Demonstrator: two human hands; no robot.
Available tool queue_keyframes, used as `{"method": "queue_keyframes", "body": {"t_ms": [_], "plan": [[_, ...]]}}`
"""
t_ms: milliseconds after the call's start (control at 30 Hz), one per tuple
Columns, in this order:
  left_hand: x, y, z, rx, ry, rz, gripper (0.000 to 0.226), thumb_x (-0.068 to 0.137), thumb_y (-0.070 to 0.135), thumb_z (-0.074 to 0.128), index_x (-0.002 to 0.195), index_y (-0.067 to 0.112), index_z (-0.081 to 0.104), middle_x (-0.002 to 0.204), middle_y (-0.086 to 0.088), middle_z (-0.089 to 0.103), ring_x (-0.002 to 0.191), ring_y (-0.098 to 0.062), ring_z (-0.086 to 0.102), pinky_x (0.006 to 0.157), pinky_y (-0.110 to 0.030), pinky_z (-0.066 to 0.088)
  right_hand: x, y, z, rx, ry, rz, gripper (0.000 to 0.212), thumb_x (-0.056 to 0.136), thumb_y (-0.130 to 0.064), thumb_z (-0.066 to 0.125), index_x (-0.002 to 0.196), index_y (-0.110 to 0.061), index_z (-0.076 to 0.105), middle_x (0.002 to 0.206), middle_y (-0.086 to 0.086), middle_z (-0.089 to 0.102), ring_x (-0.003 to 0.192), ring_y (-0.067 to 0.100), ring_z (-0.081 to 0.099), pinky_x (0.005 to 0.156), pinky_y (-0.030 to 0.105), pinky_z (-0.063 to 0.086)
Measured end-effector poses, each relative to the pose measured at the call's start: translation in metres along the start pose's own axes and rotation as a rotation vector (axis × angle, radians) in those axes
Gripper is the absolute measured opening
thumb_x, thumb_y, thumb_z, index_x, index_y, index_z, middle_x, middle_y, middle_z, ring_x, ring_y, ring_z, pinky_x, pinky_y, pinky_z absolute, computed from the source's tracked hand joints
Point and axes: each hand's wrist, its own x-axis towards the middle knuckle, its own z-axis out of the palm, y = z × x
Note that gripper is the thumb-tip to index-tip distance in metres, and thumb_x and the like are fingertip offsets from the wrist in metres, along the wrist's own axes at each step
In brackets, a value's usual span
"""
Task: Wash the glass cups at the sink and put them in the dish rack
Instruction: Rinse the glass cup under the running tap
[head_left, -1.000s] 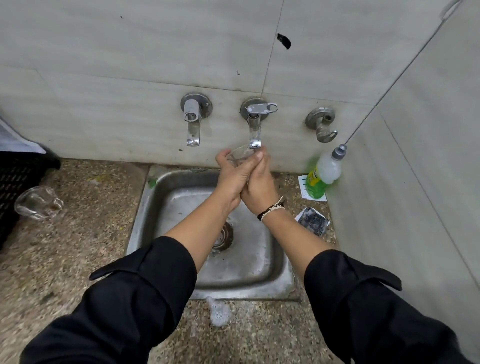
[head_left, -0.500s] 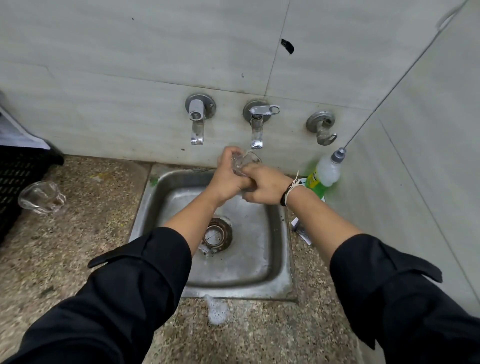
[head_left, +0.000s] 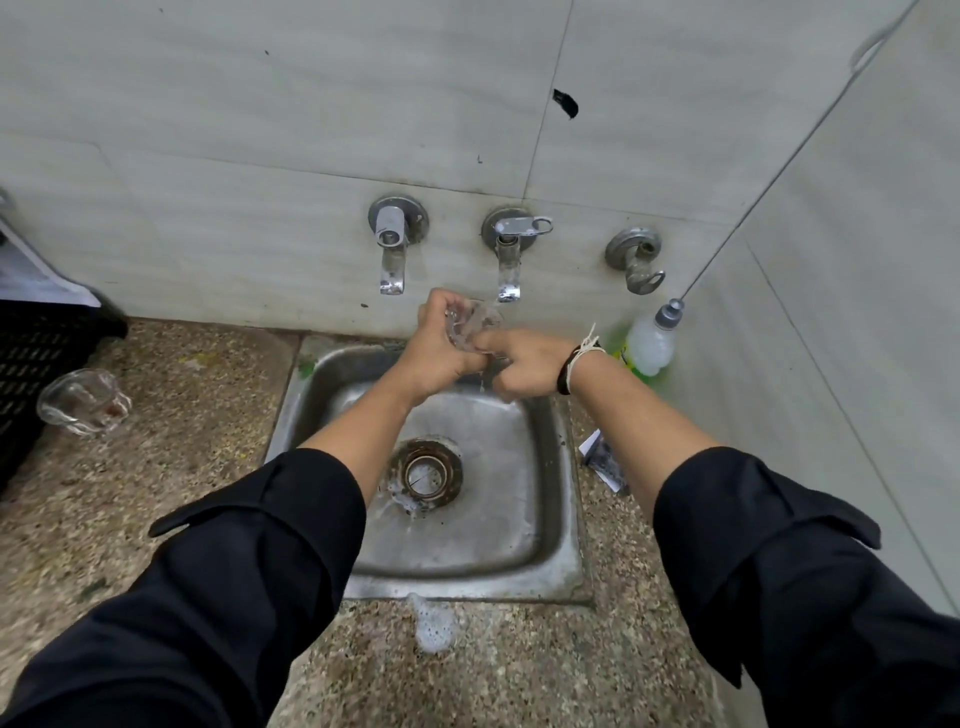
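A clear glass cup (head_left: 470, 325) sits under the running middle tap (head_left: 508, 260), above the back of the steel sink (head_left: 540, 540). My left hand (head_left: 434, 348) wraps around its left side. My right hand (head_left: 524, 364) holds it from the right, with fingers over the cup's lower edge. Water runs off the hands into the sink. A second glass cup (head_left: 83, 400) lies on its side on the speckled counter at the left, next to the black dish rack (head_left: 36, 364).
A left tap (head_left: 392, 249) and a wall hook fitting (head_left: 636, 257) flank the running tap. A green soap bottle (head_left: 649, 340) stands in the right corner, a small packet (head_left: 605, 462) beside the sink. Foam (head_left: 431, 629) lies on the counter's front. The drain (head_left: 426, 470) is open.
My right hand has turned from upright behind the cup to lying across it from the right. The cup has stayed under the tap, and the view has shifted slightly.
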Motion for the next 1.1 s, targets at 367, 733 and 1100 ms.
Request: {"method": "queue_keyframes", "body": {"t_ms": [367, 733, 1100], "plan": [[-0.009, 0.003, 0.003, -0.073, -0.063, 0.003, 0.074, 0.06, 0.01, 0.085, 0.113, 0.025, 0.037, 0.123, -0.018, 0.054, 0.1, -0.016, 0.062, 0.085, -0.038, 0.055, 0.001, -0.011, 0.005, -0.14, 0.083, -0.007, 0.058, 0.09, -0.012, 0.058, 0.146, -0.01, 0.042, 0.151, 0.015, 0.042, 0.132, 0.033, 0.048, 0.108, 0.039, 0.042], [-0.009, 0.006, 0.003, -0.213, -0.06, -0.02, 0.074, 0.064, -0.005, 0.084, 0.111, 0.021, 0.032, 0.109, -0.006, 0.048, 0.088, -0.01, 0.057, 0.074, -0.024, 0.052, -0.011, -0.013, -0.002, -0.103, 0.031, -0.012, 0.049, 0.083, -0.014, 0.051, 0.132, -0.016, 0.058, 0.13, 0.014, 0.063, 0.113, 0.034, 0.06, 0.098, 0.038, 0.048], [-0.01, 0.008, 0.004, -0.19, -0.049, -0.034, 0.073, 0.071, -0.023, 0.072, 0.116, 0.015, 0.029, 0.11, -0.007, 0.049, 0.088, -0.006, 0.062, 0.071, -0.022, 0.055, -0.006, -0.008, 0.007, -0.2, 0.215, 0.0, 0.055, 0.088, -0.019, 0.056, 0.142, -0.017, 0.047, 0.141, 0.009, 0.049, 0.12, 0.032, 0.057, 0.091, 0.039, 0.05]]}}
